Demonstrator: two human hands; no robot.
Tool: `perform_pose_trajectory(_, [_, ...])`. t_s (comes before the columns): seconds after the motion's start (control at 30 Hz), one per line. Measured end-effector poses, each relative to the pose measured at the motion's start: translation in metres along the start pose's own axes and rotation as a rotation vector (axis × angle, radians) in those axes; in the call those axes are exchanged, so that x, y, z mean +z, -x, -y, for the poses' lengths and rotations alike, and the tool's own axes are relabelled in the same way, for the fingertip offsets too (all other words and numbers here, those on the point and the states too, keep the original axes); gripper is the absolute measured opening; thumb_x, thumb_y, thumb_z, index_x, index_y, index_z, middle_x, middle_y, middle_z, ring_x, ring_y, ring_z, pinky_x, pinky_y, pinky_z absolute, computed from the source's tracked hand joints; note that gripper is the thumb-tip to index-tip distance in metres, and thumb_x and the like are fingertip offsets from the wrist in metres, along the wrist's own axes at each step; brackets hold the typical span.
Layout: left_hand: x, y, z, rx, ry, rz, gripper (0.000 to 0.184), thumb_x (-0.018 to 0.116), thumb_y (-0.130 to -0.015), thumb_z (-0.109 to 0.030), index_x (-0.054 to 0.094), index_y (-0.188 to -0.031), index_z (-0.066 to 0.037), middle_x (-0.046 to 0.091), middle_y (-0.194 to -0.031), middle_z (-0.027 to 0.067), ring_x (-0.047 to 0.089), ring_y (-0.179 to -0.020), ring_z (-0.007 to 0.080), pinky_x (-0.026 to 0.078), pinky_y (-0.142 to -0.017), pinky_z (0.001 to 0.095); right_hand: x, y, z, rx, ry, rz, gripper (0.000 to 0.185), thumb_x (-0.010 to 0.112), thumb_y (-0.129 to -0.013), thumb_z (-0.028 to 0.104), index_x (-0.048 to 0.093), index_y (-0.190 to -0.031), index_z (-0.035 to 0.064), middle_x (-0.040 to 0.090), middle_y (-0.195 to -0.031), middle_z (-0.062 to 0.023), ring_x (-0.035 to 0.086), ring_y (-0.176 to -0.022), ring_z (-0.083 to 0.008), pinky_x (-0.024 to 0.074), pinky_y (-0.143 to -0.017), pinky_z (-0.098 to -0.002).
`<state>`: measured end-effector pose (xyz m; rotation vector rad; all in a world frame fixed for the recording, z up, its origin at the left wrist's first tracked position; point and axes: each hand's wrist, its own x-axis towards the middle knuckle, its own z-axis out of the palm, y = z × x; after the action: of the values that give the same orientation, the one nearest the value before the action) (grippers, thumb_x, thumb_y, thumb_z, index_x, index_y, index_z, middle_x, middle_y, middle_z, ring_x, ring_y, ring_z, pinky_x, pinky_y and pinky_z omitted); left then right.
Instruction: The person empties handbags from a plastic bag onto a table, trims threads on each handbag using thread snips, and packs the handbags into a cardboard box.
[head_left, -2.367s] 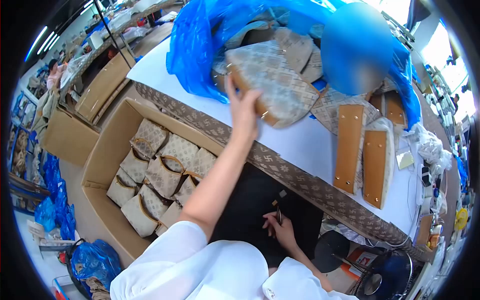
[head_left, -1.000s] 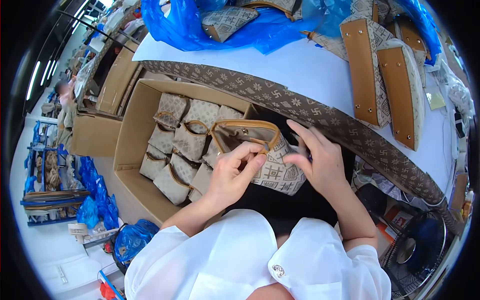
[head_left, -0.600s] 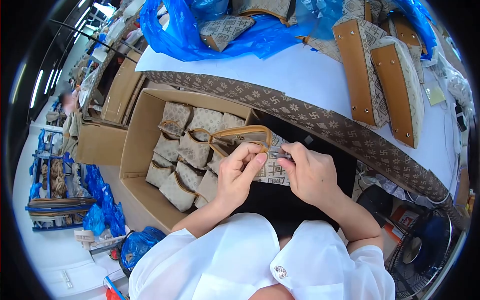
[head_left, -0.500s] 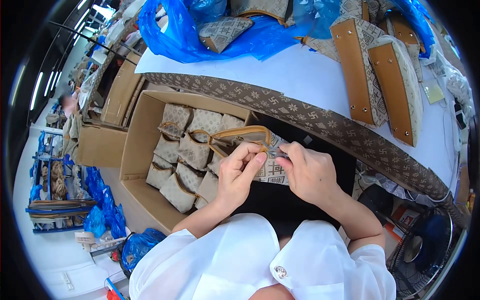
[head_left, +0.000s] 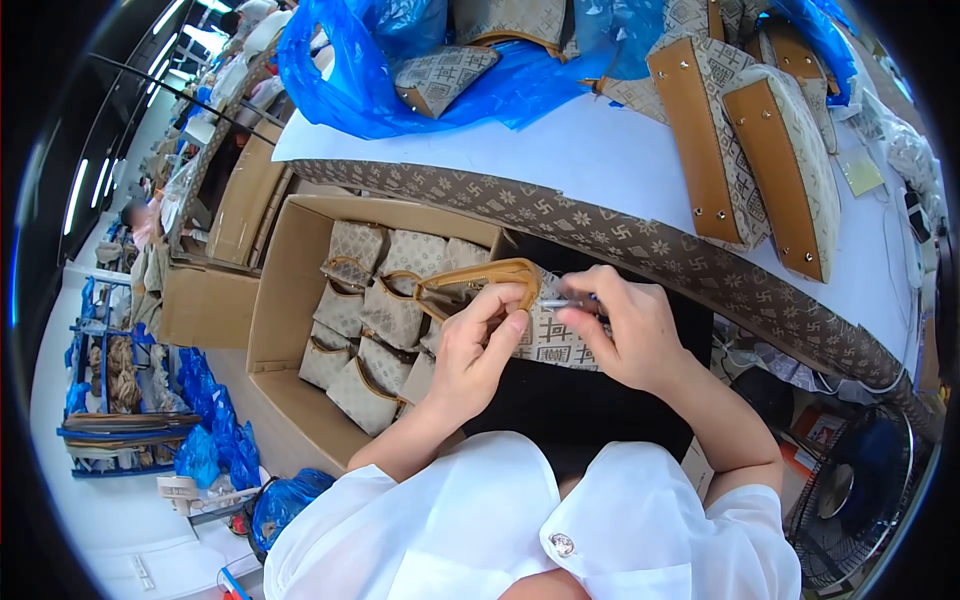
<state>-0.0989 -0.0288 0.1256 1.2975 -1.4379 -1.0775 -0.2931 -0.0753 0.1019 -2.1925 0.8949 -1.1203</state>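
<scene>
My left hand (head_left: 478,345) pinches the tan-trimmed edge of a patterned pouch (head_left: 555,335) between thumb and fingers. The pouch's mouth gapes to the left, its beige printed side hanging below the trim. At the pouch's right side, my right hand (head_left: 632,330) is closed around small silver thread snips (head_left: 562,303), mostly covered by the fingers and a little blurred. Their tip points left toward the trim, just short of my left fingertips. Under the pouch lies a black surface (head_left: 530,410).
An open cardboard box (head_left: 275,330) to the left holds several similar pouches (head_left: 393,315). Ahead stands a white-topped table (head_left: 600,150) with blue plastic bags (head_left: 330,80) and tan-based handbags (head_left: 785,180). A black fan (head_left: 850,490) stands low at right.
My right hand has drawn slightly right with the snips, away from the trim. My left hand keeps its pinch on the pouch. The whole view has shifted slightly.
</scene>
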Motion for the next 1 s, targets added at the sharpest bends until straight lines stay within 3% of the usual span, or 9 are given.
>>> perform_pose_trajectory(0.07, [-0.004,-0.002,-0.007,0.008,0.022,-0.01,0.02,0.058,-0.094,-0.01,0.059,-0.108,0.003,0.057,-0.08,0.0008,0.047,-0.069,0.0055,0.038,-0.06,0.0227,-0.003,-0.003,-0.003,-0.068,-0.052,-0.076,0.028,0.069,-0.084,0.014,0.056,-0.107,0.0026,0.064,-0.082,-0.0101,0.065,-0.061,-0.0238,0.0497,-0.05,-0.0324])
perform_pose_trajectory(0.17, [-0.01,-0.005,-0.019,-0.055,0.023,0.048,0.022,0.057,-0.094,-0.009,0.061,-0.11,0.005,0.057,-0.085,0.0021,0.048,-0.075,0.0065,0.038,-0.064,0.0227,-0.008,-0.007,-0.002,-0.246,0.116,-0.066,0.036,0.071,-0.081,0.014,0.059,-0.112,0.0029,0.064,-0.084,-0.0105,0.065,-0.064,-0.0237,0.0505,-0.052,-0.0315])
perform_pose_trajectory(0.3, [-0.013,-0.011,-0.02,0.021,0.012,0.095,0.021,0.057,-0.093,-0.007,0.063,-0.108,0.006,0.055,-0.087,0.0028,0.049,-0.078,0.0073,0.038,-0.067,0.0222,-0.011,-0.011,-0.001,-0.298,0.183,-0.076,0.035,0.071,-0.079,0.014,0.061,-0.11,0.0021,0.065,-0.084,-0.0098,0.065,-0.066,-0.0228,0.0506,-0.052,-0.0301])
perform_pose_trajectory(0.6, [-0.011,-0.011,-0.019,0.02,0.011,0.102,0.021,0.057,-0.092,-0.006,0.063,-0.108,0.007,0.055,-0.09,0.0045,0.049,-0.079,0.0085,0.038,-0.068,0.0224,-0.007,-0.009,-0.002,-0.237,0.159,-0.093,0.028,0.07,-0.08,0.012,0.063,-0.105,0.0021,0.066,-0.083,-0.0097,0.065,-0.065,-0.0227,0.0503,-0.052,-0.0296])
perform_pose_trajectory(0.7, [-0.01,-0.011,-0.021,0.02,0.002,0.106,0.02,0.058,-0.092,-0.005,0.063,-0.107,0.008,0.056,-0.09,0.0051,0.05,-0.08,0.009,0.039,-0.068,0.0224,-0.003,-0.008,-0.009,-0.264,0.145,-0.162,0.028,0.07,-0.082,0.017,0.063,-0.105,0.0039,0.062,-0.078,-0.0039,0.062,-0.059,-0.0175,0.0482,-0.049,-0.0278])
perform_pose_trajectory(1.0, [-0.012,-0.016,-0.018,0.063,-0.048,0.104,0.02,0.058,-0.091,-0.005,0.064,-0.105,0.007,0.057,-0.087,0.0048,0.052,-0.077,0.0094,0.04,-0.066,0.0227,-0.011,-0.012,-0.003,-0.289,0.221,-0.118,0.024,0.068,-0.083,0.018,0.063,-0.102,0.004,0.06,-0.076,-0.0026,0.061,-0.059,-0.0161,0.0484,-0.049,-0.0269])
